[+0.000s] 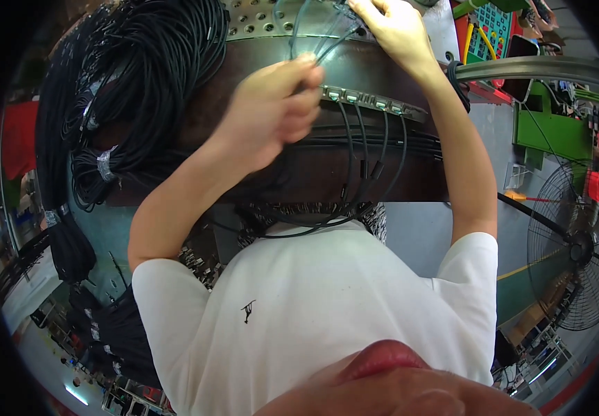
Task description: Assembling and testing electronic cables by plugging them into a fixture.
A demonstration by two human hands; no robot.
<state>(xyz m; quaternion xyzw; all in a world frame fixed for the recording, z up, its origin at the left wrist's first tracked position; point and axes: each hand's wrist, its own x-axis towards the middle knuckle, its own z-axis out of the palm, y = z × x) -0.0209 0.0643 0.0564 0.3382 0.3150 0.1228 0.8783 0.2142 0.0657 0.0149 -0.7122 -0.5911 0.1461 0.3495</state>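
My left hand [278,111] is closed in a fist, slightly smeared by motion, around thin black cables [327,50] that fan out above it. At the top edge, my right hand [395,31] has its fingertips pinched together beside the far ends of these cables; what they grip is too small to make out. Just right of my left fist lies a metal strip [366,101] with several connectors set in it. From it, several black cables [364,149] run down over the table's near edge and loop against my shirt.
Big coiled bundles of black cable [153,62] cover the table's left side, some tied with silvery bands [104,164]. A perforated metal plate [261,19] lies at the far side of the brown table [195,132]. A curved metal bar [535,67] and a fan [578,246] stand at right.
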